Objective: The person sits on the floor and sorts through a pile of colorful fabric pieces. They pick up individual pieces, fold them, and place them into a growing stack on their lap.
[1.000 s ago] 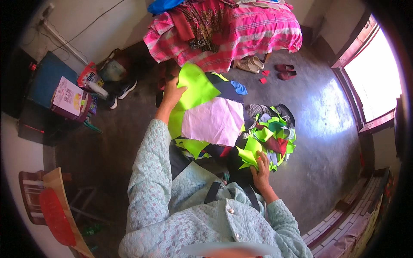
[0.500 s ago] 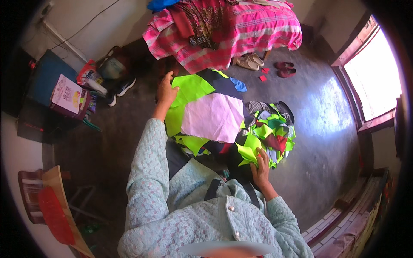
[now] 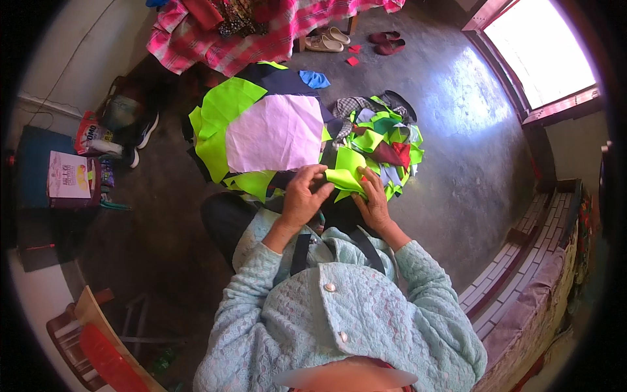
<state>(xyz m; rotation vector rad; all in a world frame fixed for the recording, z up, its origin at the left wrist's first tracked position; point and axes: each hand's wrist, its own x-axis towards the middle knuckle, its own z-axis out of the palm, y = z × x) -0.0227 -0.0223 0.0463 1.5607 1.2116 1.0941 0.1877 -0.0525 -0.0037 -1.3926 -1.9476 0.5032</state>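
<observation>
A lime-green fabric scrap [image 3: 347,178] is stretched between my two hands just in front of my lap. My left hand [image 3: 302,201] has its thumb and fingers closed at the scrap's left edge. On the other side my right hand [image 3: 374,202] pinches the same scrap, its fingers bent over the right end. To the left lies a broad flat stack of cut cloth, with a pale pink piece [image 3: 277,134] on top and a lime-green piece [image 3: 232,104] beside it. A heap of mixed scraps [image 3: 385,144], green, red, grey and checked, sits right behind my right hand.
A blue scrap [image 3: 315,79] lies beyond the stack. Farther off are a bed with a pink plaid cover [image 3: 287,32], pale shoes [image 3: 324,42] and dark red shoes [image 3: 387,43]. A box [image 3: 68,176] stands left; a wooden chair [image 3: 104,340] is at lower left.
My left hand has left the far left edge of the cloth stack and come in to the lime-green scrap beside my right hand. The view has shifted to the right.
</observation>
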